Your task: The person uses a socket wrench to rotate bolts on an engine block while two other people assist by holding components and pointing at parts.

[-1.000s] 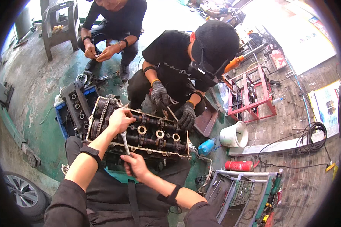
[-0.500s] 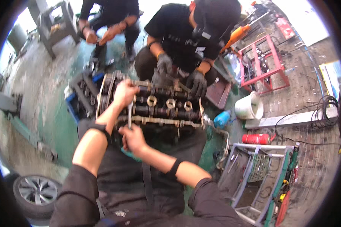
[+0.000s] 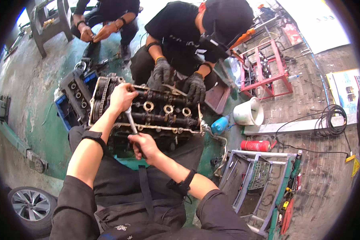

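Note:
An engine cylinder head (image 3: 159, 129) with exposed camshafts and a timing chain at its left end sits in front of my knees. My left hand (image 3: 123, 97) is closed at the upper end of a silver wrench (image 3: 131, 121), over the near left part of the head; the fingers cover that end. My right hand (image 3: 144, 146) wraps around the wrench's lower end, just off the near edge. The wrench slants, its lower end to the right. Across from me, a co-worker's gloved hands (image 3: 161, 72) hold another metal tool (image 3: 175, 89) at the far edge.
A blue crate (image 3: 63, 112) with an engine cover (image 3: 77, 94) stands to the left. A second person crouches at the far left. On the right are a white bucket (image 3: 244, 113), a blue bottle (image 3: 220, 125), a red extinguisher (image 3: 255, 145), a metal tool rack (image 3: 250, 176) and a red frame (image 3: 268, 78).
The view has shifted, so the scene sits farther left. My right hand has swung the wrench's lower end rightward, from nearly upright to slanted. My left hand stays at its upper end.

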`<state>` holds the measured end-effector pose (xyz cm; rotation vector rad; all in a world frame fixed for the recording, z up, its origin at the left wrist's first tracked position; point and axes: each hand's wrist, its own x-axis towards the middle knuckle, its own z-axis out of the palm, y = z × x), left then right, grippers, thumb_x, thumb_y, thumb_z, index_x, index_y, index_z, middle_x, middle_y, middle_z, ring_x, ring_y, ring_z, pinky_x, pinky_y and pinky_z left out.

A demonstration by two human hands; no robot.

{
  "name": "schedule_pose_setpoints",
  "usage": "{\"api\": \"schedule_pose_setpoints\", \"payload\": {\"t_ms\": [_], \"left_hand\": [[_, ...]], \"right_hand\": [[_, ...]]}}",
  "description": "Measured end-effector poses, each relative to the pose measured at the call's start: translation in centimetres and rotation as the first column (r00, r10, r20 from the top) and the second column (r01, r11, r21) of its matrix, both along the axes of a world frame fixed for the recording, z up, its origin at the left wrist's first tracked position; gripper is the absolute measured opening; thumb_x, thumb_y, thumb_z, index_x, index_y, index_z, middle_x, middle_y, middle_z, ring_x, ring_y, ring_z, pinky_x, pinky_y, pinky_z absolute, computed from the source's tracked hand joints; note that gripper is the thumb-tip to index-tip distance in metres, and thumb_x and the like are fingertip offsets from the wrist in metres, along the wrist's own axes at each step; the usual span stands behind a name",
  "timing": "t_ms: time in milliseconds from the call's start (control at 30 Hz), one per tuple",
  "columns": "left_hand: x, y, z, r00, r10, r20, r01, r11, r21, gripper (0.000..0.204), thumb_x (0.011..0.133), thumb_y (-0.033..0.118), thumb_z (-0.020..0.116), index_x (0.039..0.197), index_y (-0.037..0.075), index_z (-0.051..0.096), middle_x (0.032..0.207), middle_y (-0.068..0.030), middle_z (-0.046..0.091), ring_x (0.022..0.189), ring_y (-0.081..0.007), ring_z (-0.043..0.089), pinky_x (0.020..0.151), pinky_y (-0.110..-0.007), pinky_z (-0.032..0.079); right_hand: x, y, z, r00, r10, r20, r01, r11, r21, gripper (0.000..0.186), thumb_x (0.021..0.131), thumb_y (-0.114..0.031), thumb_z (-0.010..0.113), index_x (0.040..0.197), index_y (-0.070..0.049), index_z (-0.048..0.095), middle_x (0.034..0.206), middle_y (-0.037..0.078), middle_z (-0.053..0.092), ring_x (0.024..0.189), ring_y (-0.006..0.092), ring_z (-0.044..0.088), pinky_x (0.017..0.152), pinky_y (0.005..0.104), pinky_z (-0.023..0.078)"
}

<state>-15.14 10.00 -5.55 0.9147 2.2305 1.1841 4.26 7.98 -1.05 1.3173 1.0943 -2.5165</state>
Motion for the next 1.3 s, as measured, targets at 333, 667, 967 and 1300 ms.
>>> {"api": "schedule_pose_setpoints", "payload": {"t_ms": [333,667,967,1300], "left_hand": [[-1.1,0.8,1.8,0.983,-0.184,0.028,0.185,0.981,-0.064,0.026,0.068,0.022,0.070,0.077,-0.002,0.065,0.064,-0.0172,0.060,0.061,-0.0242,0.060,0.062,-0.034,0.046],[1.0,-0.3,-0.6,0.994,0.093,0.060,-0.094,0.995,0.021,0.025,0.072,0.024,0.068,0.079,0.000,0.067,0.073,-0.0174,0.065,0.070,-0.0274,0.065,0.068,-0.035,0.050],[-0.1,-0.9,-0.7,0.970,0.186,0.157,-0.193,0.981,0.027,0.021,0.071,0.020,0.067,0.078,0.000,0.066,0.067,-0.0127,0.064,0.063,-0.0182,0.062,0.063,-0.031,0.048],[-0.6,0.1,0.4,0.997,-0.030,0.075,0.028,0.999,0.029,0.021,0.069,0.018,0.070,0.074,-0.002,0.064,0.063,-0.0127,0.060,0.059,-0.0193,0.058,0.059,-0.031,0.045]], "right_hand": [[-5.7,-6.7,0.0,0.947,-0.320,0.040,0.315,0.944,0.100,0.024,0.080,-0.020,0.059,0.065,-0.009,0.044,0.048,0.002,0.040,0.035,0.0145,0.038,0.034,0.0301,0.031],[1.0,1.3,-0.6,0.995,0.093,0.047,-0.094,0.996,0.011,0.022,0.085,-0.026,0.061,0.083,-0.013,0.044,0.053,-0.003,0.034,0.035,0.0096,0.029,0.033,0.0258,0.022],[0.0,6.6,-0.6,0.888,0.459,-0.037,-0.459,0.888,-0.005,0.018,0.086,-0.020,0.057,0.080,-0.003,0.057,0.051,0.003,0.044,0.035,0.0125,0.040,0.034,0.0271,0.032],[-3.1,-4.3,-1.1,0.981,-0.195,-0.001,0.192,0.969,-0.153,0.031,0.082,-0.024,0.054,0.059,-0.009,0.040,0.048,0.003,0.036,0.035,0.0142,0.032,0.036,0.0297,0.028]]}}
